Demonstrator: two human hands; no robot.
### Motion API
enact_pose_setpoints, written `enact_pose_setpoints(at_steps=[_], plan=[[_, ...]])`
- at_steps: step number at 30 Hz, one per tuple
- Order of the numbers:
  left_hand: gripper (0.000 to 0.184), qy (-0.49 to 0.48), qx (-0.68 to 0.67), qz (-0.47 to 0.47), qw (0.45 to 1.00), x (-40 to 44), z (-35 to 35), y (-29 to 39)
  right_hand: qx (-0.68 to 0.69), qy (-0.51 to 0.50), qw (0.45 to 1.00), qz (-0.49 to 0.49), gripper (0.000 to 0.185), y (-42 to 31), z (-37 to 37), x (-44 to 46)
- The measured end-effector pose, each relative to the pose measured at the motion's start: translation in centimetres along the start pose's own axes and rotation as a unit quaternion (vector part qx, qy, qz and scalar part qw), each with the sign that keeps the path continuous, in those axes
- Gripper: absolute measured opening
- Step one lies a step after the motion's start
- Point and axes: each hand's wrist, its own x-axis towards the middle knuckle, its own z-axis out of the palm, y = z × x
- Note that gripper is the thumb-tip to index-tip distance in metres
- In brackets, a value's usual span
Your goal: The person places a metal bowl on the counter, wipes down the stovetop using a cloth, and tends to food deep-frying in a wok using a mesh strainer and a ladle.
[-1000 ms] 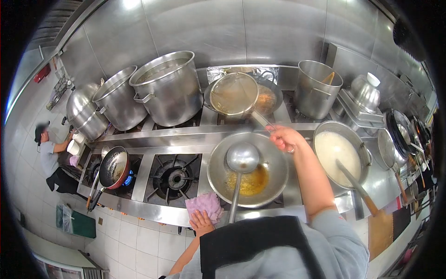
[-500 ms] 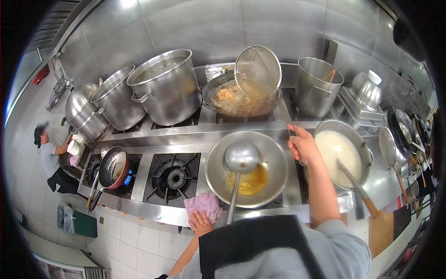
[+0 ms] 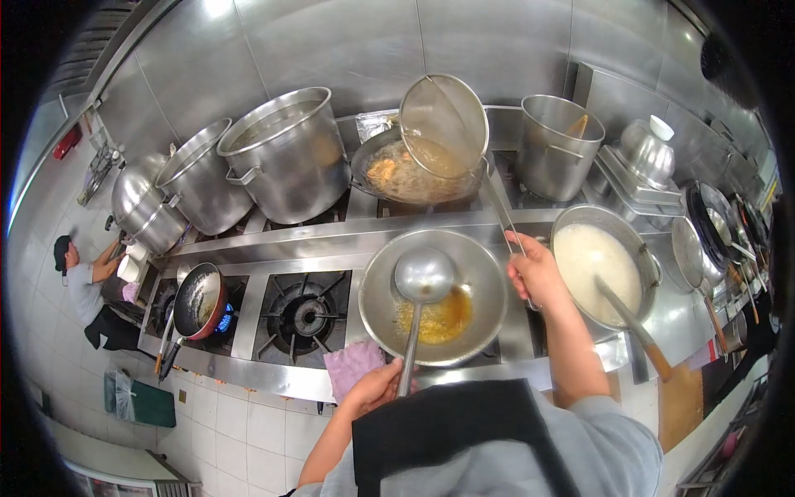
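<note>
My right hand (image 3: 537, 269) is closed round the long wire handle of a mesh strainer (image 3: 445, 124). The strainer's basket is tilted up over a dark wok (image 3: 364, 170) of bubbling oil, in which orange-brown food (image 3: 383, 171) shows at the left. In front, a steel bowl (image 3: 489, 323) holds yellow liquid with bits in it. A big ladle (image 3: 425, 273) rests in this bowl, cup upside down. My left hand (image 3: 379, 386) is closed on the lower end of the ladle's handle, its fingers partly hidden. Beside it, a pink cloth (image 3: 352, 364) lies on the stove edge.
A red frying pan (image 3: 217, 319) sits over a blue flame at the left. Tall stockpots (image 3: 290, 166) stand behind. To the right are a pot of whitish liquid (image 3: 592, 257) with a wooden-handled ladle (image 3: 650, 348), and another pot (image 3: 556, 170). A co-worker (image 3: 87, 282) stands far left.
My left hand has left the pink cloth and moved right onto the ladle's handle. My right hand still holds the strainer above the wok.
</note>
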Motion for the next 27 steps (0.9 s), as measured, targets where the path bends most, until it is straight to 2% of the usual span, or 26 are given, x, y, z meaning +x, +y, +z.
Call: enact_pose_setpoints(at_steps=[1, 5, 8, 9, 11, 12, 14, 15, 16, 18, 19, 20, 22, 23, 24, 26, 27], plan=[[0.057, -0.02, -0.068, 0.015, 0.997, 0.1, 0.2, 0.2, -0.003, 0.001, 1.0, -0.008, 0.049, 0.0, 0.1, -0.3], [0.06, -0.091, -0.169, -0.04, 0.98, -0.4, 0.8, 2.0, -0.032, -0.001, 0.999, 0.006, 0.047, 0.9, 0.3, -0.8], [0.057, -0.11, -0.217, -0.036, 0.969, -0.6, 1.3, 3.1, -0.02, -0.004, 1.0, 0.02, 0.048, 1.0, 0.3, -1.2], [0.057, -0.109, -0.215, -0.035, 0.97, -0.6, 1.7, 3.5, -0.018, -0.004, 1.0, 0.019, 0.048, 0.9, 0.4, -1.3], [0.048, 0.012, -0.227, -0.028, 0.973, -0.3, 2.6, 4.2, -0.001, 0.0, 1.0, 0.008, 0.048, 0.6, 0.5, -1.7], [0.048, 0.013, -0.227, -0.029, 0.973, 0.1, 2.7, 4.3, -0.001, 0.0, 1.0, 0.009, 0.048, 0.6, 0.5, -1.8], [0.035, 0.014, -0.345, -0.06, 0.936, 0.7, 2.6, 4.7, 0.012, -0.006, 1.0, -0.016, 0.047, 0.9, 0.5, -1.8], [0.029, -0.046, -0.449, -0.099, 0.887, 0.3, 2.6, 5.0, 0.018, -0.004, 1.0, -0.013, 0.046, 1.2, 0.7, -1.9], [0.029, -0.04, -0.456, -0.1, 0.884, 0.4, 2.3, 4.7, 0.018, -0.01, 1.0, -0.006, 0.046, 1.5, 0.8, -1.9], [0.027, -0.088, -0.42, -0.09, 0.899, 1.0, 1.5, 3.7, 0.013, -0.013, 1.0, 0.012, 0.045, 2.1, 0.7, -1.9], [0.023, -0.062, -0.348, -0.087, 0.931, 0.7, 1.8, 3.6, 0.027, -0.025, 0.999, 0.021, 0.045, 2.4, 0.4, -1.8], [0.023, -0.059, -0.351, -0.086, 0.931, 0.1, 2.1, 3.3, 0.027, -0.029, 0.999, 0.023, 0.045, 2.6, 0.2, -1.9], [0.019, 0.014, -0.115, 0.018, 0.993, -1.8, 3.3, 2.8, 0.069, -0.014, 0.997, 0.03, 0.044, 2.5, -0.2, -2.2], [0.023, 0.07, -0.021, 0.029, 0.997, -2.9, 4.0, 2.9, 0.092, -0.014, 0.995, 0.022, 0.045, 2.5, -0.4, -2.6], [0.023, 0.07, -0.022, 0.03, 0.997, -3.5, 4.0, 2.6, 0.092, -0.016, 0.995, 0.022, 0.045, 2.3, -0.4, -3.1], [0.031, 0.139, 0.209, 0.09, 0.964, -4.8, 3.6, 1.7, 0.102, -0.004, 0.995, 0.007, 0.045, 1.9, -0.6, -4.4], [0.031, 0.139, 0.208, 0.092, 0.964, -5.5, 3.4, 1.2, 0.101, -0.005, 0.995, 0.006, 0.045, 1.7, -0.8, -5.2]])
